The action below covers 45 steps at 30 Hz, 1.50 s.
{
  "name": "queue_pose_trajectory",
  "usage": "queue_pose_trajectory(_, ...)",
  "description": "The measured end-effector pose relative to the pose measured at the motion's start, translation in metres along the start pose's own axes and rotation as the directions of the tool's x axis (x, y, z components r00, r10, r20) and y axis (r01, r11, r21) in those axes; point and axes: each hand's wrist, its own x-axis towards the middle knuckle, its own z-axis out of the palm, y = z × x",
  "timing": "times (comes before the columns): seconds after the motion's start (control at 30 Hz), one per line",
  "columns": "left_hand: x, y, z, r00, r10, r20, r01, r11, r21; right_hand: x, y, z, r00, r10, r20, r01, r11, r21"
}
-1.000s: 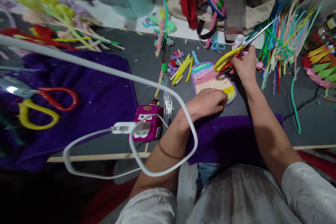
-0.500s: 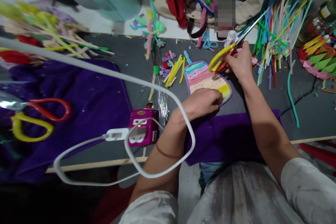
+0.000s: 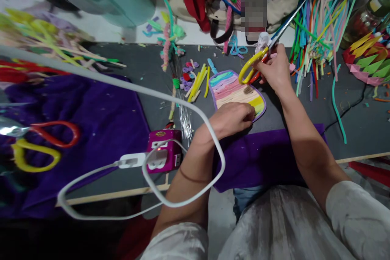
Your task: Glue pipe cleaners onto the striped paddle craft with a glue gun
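My right hand (image 3: 277,72) has its fingers closed around a pair of scissors (image 3: 254,66) with yellow and red handles, near the pivot. Their blades point up and right toward the bundle of coloured pipe cleaners. Below the handles lies a flat pear-shaped pipe-cleaner panel (image 3: 230,95), striped blue, pink, cream and yellow, with a purple rim and a blue stub on top. Across its lower edge rests my left hand (image 3: 236,117), fingers curled and pressed together on the panel by the yellow stripe. Its fingertips are partly hidden.
Yellow cut pieces (image 3: 198,83) and small coiled curls lie left of the panel beside bare wires (image 3: 185,120). A white cable (image 3: 195,107) loops in front from a magenta power adapter (image 3: 164,150). Other scissors (image 3: 45,146) rest on purple cloth (image 3: 100,118). Pipe cleaners (image 3: 319,36) stand bundled right.
The view has shifted slightly, moving most things a little left. Both hands keep nearly the same places, and more of the yellow stripe shows beside my left fingers.
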Motion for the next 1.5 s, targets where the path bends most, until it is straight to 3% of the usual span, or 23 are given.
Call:
queue_pose_trajectory(0.37, 0.0, 0.0, 0.0, 1.0, -0.004, -0.007, 0.004, 1.0, 0.015, 0.001, 0.006, -0.005, 0.998, 0.049, 0.028, -0.047, 0.997, -0.055)
queue_pose_trajectory(0.63, 0.0, 0.001, 0.0, 1.0, -0.018, 0.011, 0.017, 1.0, 0.019, 0.0, 0.006, -0.007, 0.998, -0.035, 0.051, 0.037, 0.998, -0.041)
queue_pose_trajectory(0.93, 0.001, 0.0, 0.001, 1.0, -0.012, 0.006, 0.012, 0.999, 0.03, 0.001, 0.006, -0.009, 0.999, -0.005, 0.039, 0.008, 0.998, -0.064)
queue_pose_trajectory(1.3, 0.0, 0.0, 0.001, 1.0, 0.001, -0.011, -0.001, 1.0, 0.003, -0.006, -0.018, -0.011, 0.998, -0.055, -0.019, 0.052, 0.987, -0.15)
queue_pose_trajectory(1.5, -0.001, 0.003, 0.001, 1.0, -0.012, -0.015, 0.013, 1.0, 0.022, -0.01, -0.032, 0.004, 0.997, -0.077, -0.029, 0.073, 0.988, -0.139)
